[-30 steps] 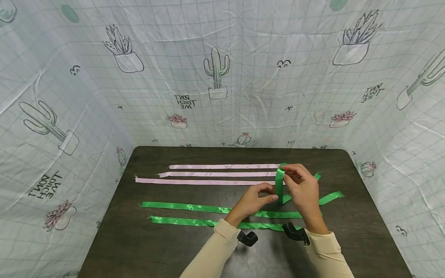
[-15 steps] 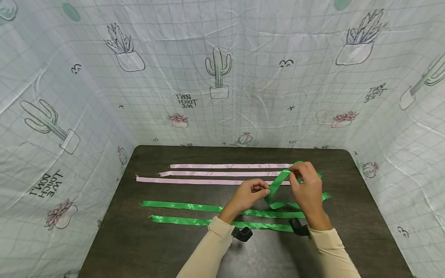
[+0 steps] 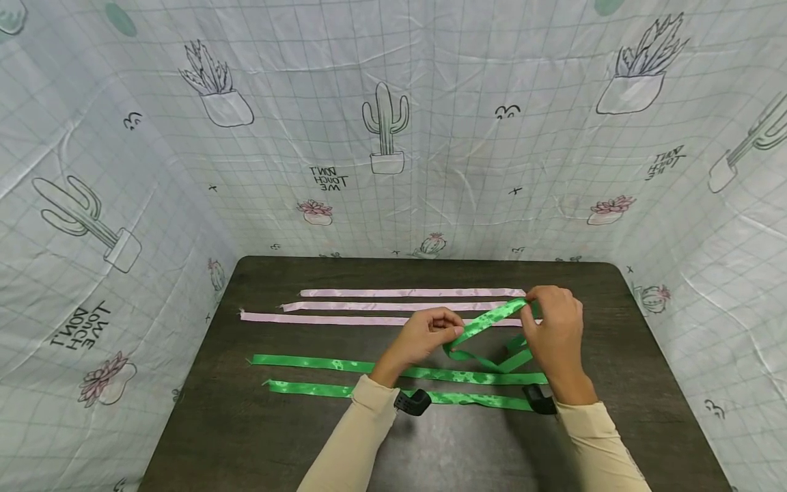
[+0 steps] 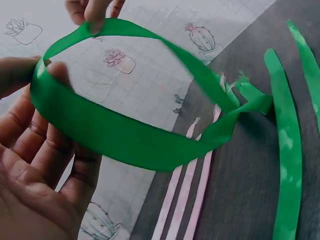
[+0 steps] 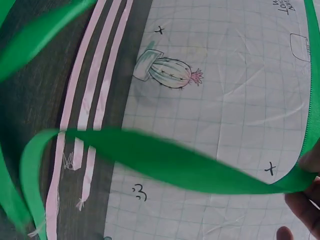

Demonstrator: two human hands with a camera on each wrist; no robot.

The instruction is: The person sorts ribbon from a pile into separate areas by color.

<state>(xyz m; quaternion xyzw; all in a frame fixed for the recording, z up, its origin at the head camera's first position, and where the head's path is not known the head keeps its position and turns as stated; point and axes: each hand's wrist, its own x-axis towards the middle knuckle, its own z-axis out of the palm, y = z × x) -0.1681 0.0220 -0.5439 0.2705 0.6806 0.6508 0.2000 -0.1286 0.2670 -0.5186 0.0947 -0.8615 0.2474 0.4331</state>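
Note:
A loose green ribbon (image 3: 492, 319) is held up between both hands, over the right half of the table. My left hand (image 3: 425, 335) pinches it between thumb and fingers; the left wrist view shows the ribbon (image 4: 115, 132) looping from that grip. Farther right, my right hand (image 3: 556, 331) pinches the same ribbon higher up. In the right wrist view only some fingertips (image 5: 305, 200) show at the edge, with the ribbon (image 5: 170, 160) hanging down from them. Its lower part sags toward the table, partly behind the right hand.
Two more green ribbons, a farther one (image 3: 344, 364) and a nearer one (image 3: 313, 389), lie straight across the dark table (image 3: 203, 437). Three pink ribbons (image 3: 393, 307) lie side by side toward the back. A patterned cloth (image 3: 455, 137) stands around the table's back and sides.
My hands have moved apart, the left one leftward and the right one slightly rightward. The held green ribbon, earlier a near-upright strip, now slants between them, and its right-hand tail has drawn inward.

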